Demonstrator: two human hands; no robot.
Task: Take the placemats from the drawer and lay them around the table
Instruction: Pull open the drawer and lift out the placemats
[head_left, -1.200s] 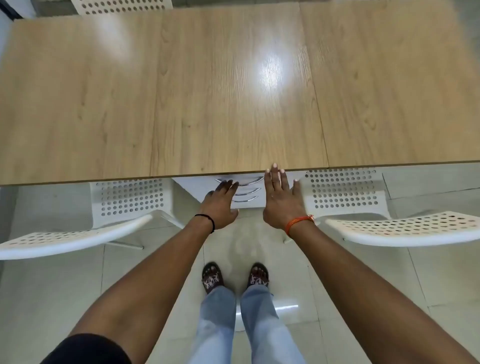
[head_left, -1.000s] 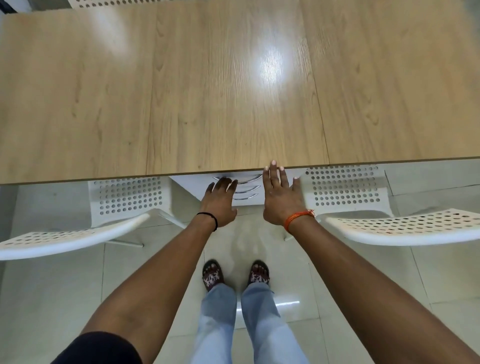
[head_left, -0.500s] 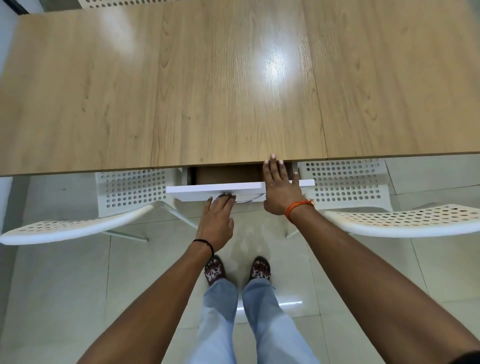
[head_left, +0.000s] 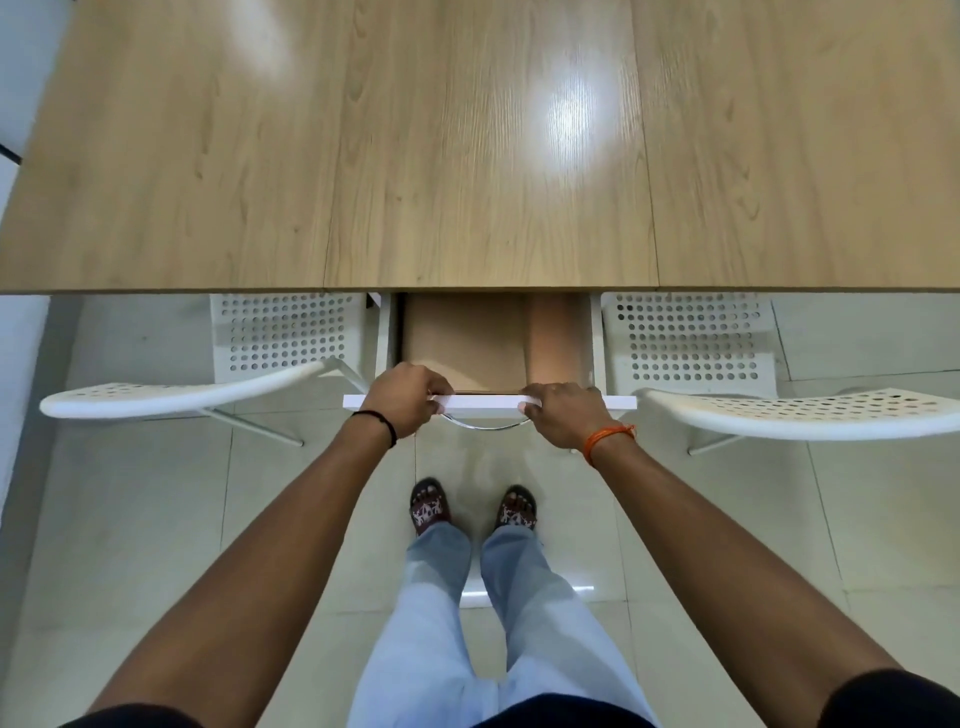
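A white drawer (head_left: 485, 401) is pulled out from under the near edge of the wooden table (head_left: 467, 156). Inside lie flat tan placemats (head_left: 462, 338), with a lighter rolled or folded one (head_left: 553, 338) on the right side. My left hand (head_left: 408, 397) grips the drawer's front panel at its left part. My right hand (head_left: 566, 413) grips the same panel at its right part. A curved metal handle (head_left: 485, 426) shows below the panel between my hands.
Two white perforated chairs flank the drawer: one at the left (head_left: 182, 397), one at the right (head_left: 800, 413). Their backs stand close to the drawer's sides. My feet (head_left: 472, 506) stand on the pale tiled floor just behind the drawer.
The drawer has slid out further towards me, showing the placemats inside. My right hand dropped from the table edge onto the drawer front, and my left hand moved from the handle to the panel's top.
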